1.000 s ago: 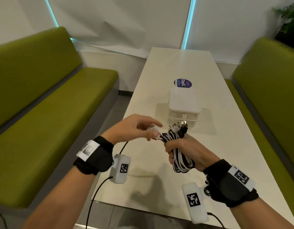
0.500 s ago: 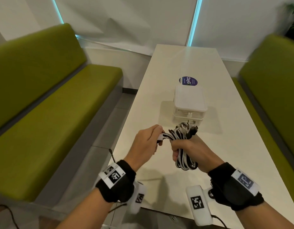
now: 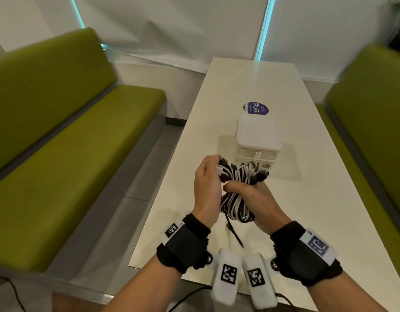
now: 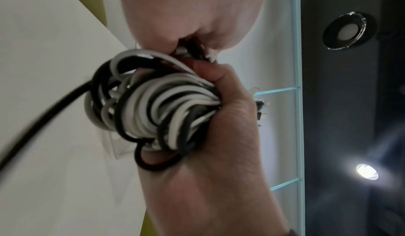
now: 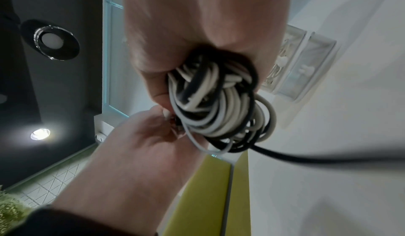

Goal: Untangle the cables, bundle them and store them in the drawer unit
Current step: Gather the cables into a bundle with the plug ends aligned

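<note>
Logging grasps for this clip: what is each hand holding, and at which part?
The right hand grips the coiled cable bundle round its middle. The left hand pinches cable ends at the bundle's top.

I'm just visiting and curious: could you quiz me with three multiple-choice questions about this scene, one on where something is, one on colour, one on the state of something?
1. Where does the drawer unit stand?
A. On the white table, beyond the hands
B. On the green bench
C. On the floor

2. What colours are the cables in the cable bundle?
A. Red and blue
B. Black and white
C. All green

3. What is the right hand doing?
A. Lying flat on the table
B. Pulling a drawer open
C. Gripping the coiled bundle in its fist

Answers:
1. A: the head view shows the unit on the tabletop, just past the hands.
2. B: both wrist views show black and white strands looped together.
3. C: its fingers wrap round the coil, while the left hand pinches cable ends at the top.
</note>
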A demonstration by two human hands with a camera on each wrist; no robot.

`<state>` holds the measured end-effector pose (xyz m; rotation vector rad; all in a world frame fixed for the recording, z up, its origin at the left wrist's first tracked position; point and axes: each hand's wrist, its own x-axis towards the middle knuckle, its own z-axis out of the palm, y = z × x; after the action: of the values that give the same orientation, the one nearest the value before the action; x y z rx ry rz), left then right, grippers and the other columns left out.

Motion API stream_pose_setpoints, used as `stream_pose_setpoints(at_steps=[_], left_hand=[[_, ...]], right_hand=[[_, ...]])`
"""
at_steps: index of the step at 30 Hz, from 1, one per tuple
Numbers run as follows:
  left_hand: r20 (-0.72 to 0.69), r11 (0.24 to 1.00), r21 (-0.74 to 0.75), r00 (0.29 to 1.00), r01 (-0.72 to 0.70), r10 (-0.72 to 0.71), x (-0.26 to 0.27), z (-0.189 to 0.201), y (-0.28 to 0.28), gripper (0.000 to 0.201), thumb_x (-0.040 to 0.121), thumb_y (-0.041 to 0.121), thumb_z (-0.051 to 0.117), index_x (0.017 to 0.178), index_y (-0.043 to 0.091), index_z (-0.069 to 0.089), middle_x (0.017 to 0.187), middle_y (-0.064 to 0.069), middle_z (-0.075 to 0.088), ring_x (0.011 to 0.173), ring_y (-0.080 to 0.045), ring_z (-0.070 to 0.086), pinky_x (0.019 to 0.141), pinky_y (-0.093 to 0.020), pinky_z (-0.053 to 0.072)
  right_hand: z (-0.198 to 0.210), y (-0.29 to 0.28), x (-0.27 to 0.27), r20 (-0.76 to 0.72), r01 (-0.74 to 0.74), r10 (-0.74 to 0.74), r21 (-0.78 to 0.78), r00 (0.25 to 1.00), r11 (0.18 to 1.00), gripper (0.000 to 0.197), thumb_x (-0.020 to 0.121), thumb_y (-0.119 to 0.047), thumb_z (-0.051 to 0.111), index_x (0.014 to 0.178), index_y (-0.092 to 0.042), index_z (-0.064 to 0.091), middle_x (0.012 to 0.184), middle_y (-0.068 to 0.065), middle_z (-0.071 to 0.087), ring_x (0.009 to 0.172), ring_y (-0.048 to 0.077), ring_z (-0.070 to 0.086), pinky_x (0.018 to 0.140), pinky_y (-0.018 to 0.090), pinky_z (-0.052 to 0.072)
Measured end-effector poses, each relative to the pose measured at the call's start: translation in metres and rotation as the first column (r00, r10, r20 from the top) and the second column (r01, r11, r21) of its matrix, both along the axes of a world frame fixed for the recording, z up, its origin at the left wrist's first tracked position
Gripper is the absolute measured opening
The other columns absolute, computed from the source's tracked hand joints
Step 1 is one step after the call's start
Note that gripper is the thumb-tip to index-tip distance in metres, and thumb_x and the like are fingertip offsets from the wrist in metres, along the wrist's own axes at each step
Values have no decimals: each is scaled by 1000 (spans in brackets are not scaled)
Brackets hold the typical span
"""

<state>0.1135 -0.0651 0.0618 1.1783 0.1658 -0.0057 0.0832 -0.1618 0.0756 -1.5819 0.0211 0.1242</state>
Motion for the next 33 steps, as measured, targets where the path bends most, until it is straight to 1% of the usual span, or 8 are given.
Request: stream_pose_setpoints(at_steps=[6,11,15,20,22,26,29,33], left_hand=[[-1,993,-30,993,117,-117,2,2,1,23,98,16,44,89,12,65,96,2,71,86,-11,68,76,-33,56],[-26,988,-35,988,151,-152,3,2,-2,22,98,14,42,104,1,58,111,-3,71,91,-18,70,81,-41,55],[-17,989,26,989,144,-144,5,2,-9,23,99,17,42,95,13,65,107,-6,71,95,-23,68,70,-35,54],[115,986,147,988,83,-101,7,0,-9,24,99,7,41,97,17,63,103,-4,70,100,-8,64,93,-29,50],[143,984,135,981,113,-132,6,-3,-9,23,99,8,41,98,16,63,105,-9,69,100,-10,63,97,-37,50],[225,981,101,956,168,-187,6,-3,-4,26,94,35,50,117,23,55,126,-1,60,121,-17,57,107,-51,41],[205,970,68,948,233,-242,4,-9,7,47,90,60,45,132,38,43,138,18,51,129,-11,50,110,-41,36],[54,813,361,860,457,-508,-9,-35,20,49,94,66,25,129,42,51,133,19,57,125,3,49,111,-25,33]], right_hand=[[0,-3,4,-27,-1,0,-28,1000,1000,18,83,3,58,94,-6,67,91,25,67,91,44,65,83,56,53],[4,-12,10,-114,-76,67,-84,991,994,16,80,-3,63,88,-15,71,83,13,71,76,32,68,81,51,56],[4,-19,13,-145,-75,57,-123,988,990,8,77,-8,67,83,-12,70,82,17,69,77,29,67,85,52,54],[-3,-20,11,-178,-46,17,-160,984,986,5,71,-11,70,73,-13,65,66,4,60,66,20,56,71,42,46],[-5,-18,11,-161,2,-27,-153,987,988,8,71,-8,67,71,-12,60,65,6,55,66,22,53,68,40,43],[-6,-18,11,-131,123,-124,-16,984,992,6,74,0,59,74,-5,56,69,18,52,64,27,54,63,38,45],[-3,-26,15,-158,220,-191,186,969,958,10,74,1,58,67,-4,53,62,17,52,55,27,58,68,43,51],[-1,-35,19,-166,220,-178,284,970,933,15,66,-7,64,62,-7,49,71,19,46,73,35,58,70,48,49]])
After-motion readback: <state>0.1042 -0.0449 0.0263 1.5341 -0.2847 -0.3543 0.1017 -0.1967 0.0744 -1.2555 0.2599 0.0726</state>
